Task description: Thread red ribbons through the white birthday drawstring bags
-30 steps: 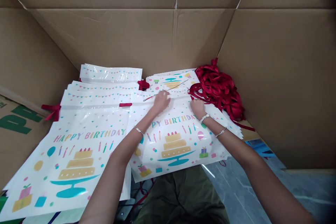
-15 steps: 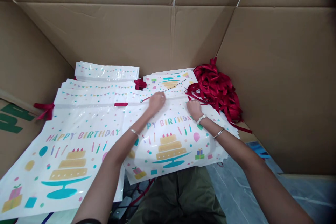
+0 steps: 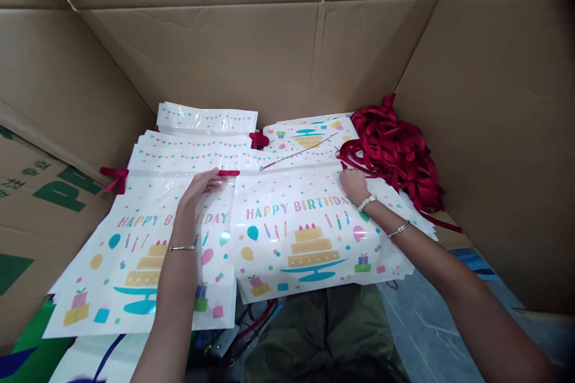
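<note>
Two stacks of white printed birthday sheets lie side by side, the left stack (image 3: 112,251) and the right stack (image 3: 265,251). My left hand (image 3: 203,184) is over the upper part of the left stack, fingers apart, its fingertips by a short red ribbon piece (image 3: 229,173). At the top right edge of the right stack, my right hand (image 3: 354,184) is closed, with a bit of red ribbon showing at its fingers. A thin long wire tool (image 3: 299,152) lies across the right stack's top. Beside my right hand is a heap of red ribbon (image 3: 395,149).
Tall cardboard walls (image 3: 202,48) stand behind and on both sides. Red ribbon ends (image 3: 115,179) stick out at the left stack's edge. A red bow (image 3: 259,140) sits between the rear stacks. Dark cords (image 3: 256,323) hang near my lap.
My left hand has moved left from the right stack to the left stack and opened. The wire tool now lies without my hand by it. My right hand stays at the same edge. The view has shifted.
</note>
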The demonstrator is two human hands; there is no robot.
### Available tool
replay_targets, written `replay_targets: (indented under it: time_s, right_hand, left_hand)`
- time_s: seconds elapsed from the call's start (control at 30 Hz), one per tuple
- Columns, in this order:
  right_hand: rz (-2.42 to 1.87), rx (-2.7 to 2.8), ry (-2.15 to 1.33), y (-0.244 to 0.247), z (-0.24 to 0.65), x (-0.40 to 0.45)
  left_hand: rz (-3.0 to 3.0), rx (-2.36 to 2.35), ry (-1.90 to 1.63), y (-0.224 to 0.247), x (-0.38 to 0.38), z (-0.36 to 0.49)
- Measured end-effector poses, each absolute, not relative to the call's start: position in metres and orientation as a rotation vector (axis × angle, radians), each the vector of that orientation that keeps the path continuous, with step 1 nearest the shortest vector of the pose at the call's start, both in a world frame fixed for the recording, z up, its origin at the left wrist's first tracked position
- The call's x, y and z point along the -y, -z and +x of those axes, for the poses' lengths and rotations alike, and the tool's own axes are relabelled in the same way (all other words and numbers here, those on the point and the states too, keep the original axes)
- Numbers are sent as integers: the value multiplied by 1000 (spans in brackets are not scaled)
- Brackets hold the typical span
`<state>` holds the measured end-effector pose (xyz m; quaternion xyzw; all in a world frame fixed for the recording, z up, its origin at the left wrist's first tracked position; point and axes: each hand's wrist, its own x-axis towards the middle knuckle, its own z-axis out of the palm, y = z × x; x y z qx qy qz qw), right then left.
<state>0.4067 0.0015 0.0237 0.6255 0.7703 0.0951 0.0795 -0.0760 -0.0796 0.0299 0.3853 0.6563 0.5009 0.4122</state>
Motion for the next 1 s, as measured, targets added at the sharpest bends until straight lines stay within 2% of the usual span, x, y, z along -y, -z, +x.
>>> replay_targets:
  time_s: [0.77, 1.0]
  right_hand:
    - [1844, -2300, -395, -10, 410, -8]
    - [1636, -2348, -678, -6, 411, -12]
  left_hand:
    - [1043, -1717, -1297, -16, 76, -71]
    - [1024, -1754, -1294, -12, 71, -74]
